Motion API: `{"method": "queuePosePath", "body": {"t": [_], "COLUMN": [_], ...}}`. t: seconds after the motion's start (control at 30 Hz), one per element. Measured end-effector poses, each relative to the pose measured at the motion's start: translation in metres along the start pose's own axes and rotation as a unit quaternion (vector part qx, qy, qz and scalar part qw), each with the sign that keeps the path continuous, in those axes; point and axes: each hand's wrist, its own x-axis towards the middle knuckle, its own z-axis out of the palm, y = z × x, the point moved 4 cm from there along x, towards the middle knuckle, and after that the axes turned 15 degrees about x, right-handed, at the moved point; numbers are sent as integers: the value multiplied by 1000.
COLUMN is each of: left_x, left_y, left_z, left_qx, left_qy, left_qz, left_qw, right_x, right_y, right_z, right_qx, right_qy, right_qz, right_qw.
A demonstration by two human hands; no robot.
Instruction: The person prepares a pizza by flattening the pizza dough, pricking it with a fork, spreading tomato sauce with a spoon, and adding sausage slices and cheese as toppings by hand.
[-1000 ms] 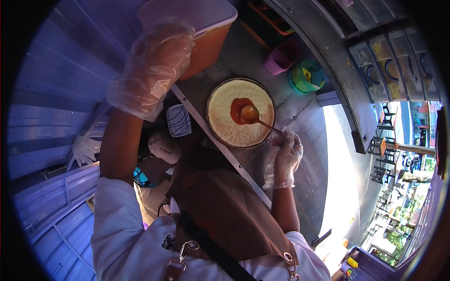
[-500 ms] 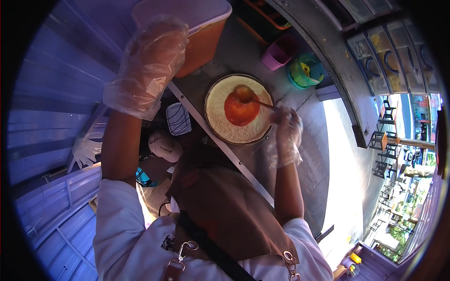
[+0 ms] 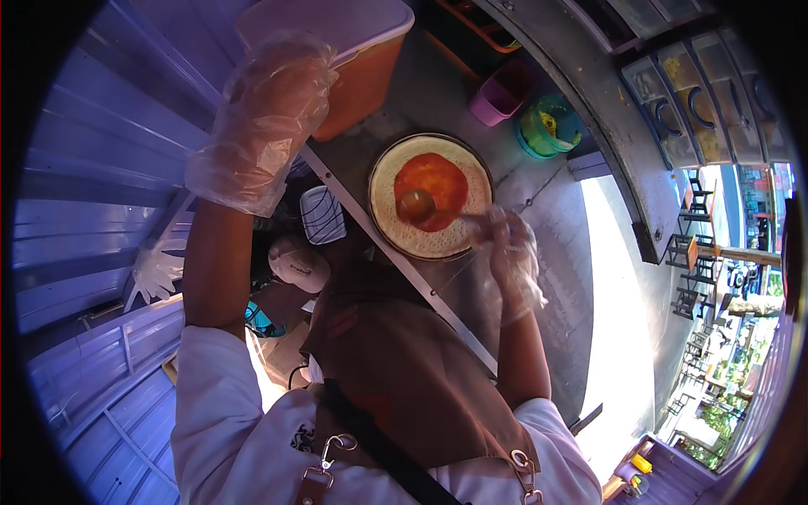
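Observation:
In a clear plastic glove, my right hand (image 3: pixel 512 252) is closed round the handle of a ladle (image 3: pixel 416 206). The ladle's round bowl rests on or just over the lower left of a patch of red sauce (image 3: pixel 438 178). Beneath the sauce lies a round pizza base (image 3: pixel 387 227), pale and dotted with holes, in a dark-rimmed round pan. My left hand (image 3: pixel 282 93), also in a loose clear glove, is raised against the near edge of an orange tub (image 3: pixel 362 84) with a pale lid. The bunched plastic hides its fingers.
A pink container (image 3: pixel 498 99) and a teal tub (image 3: pixel 547 128) stand on the metal counter (image 3: pixel 555 311) beyond the pan. Clear drawers (image 3: pixel 673 101) line the right. A wire-patterned tray (image 3: pixel 322 215) and a cap (image 3: pixel 299 263) sit below the counter's edge.
The ladle has swept from the top of the sauce to its lower left, and the red patch is wider. My right hand moved slightly down. My left hand stays nearly still.

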Motion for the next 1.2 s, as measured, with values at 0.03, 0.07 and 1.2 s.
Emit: {"method": "queuePosePath", "body": {"t": [0.03,0.07,1.2], "left_x": [-2,-3,3], "left_y": [-3,-3,-4], "left_z": [2,2,0], "left_qx": [-25,-24,5], "left_qy": [11,12,74], "left_qz": [-9,-14,110], "left_qw": [1000,1000,991], "right_x": [-6,-13,51], "right_y": [0,5,42], "right_z": [-7,-24,-48], "right_qx": [-19,-57,186], "right_qy": [-22,-34,131], "right_qz": [-3,-55,80], "right_qw": [1000,996,971]}}
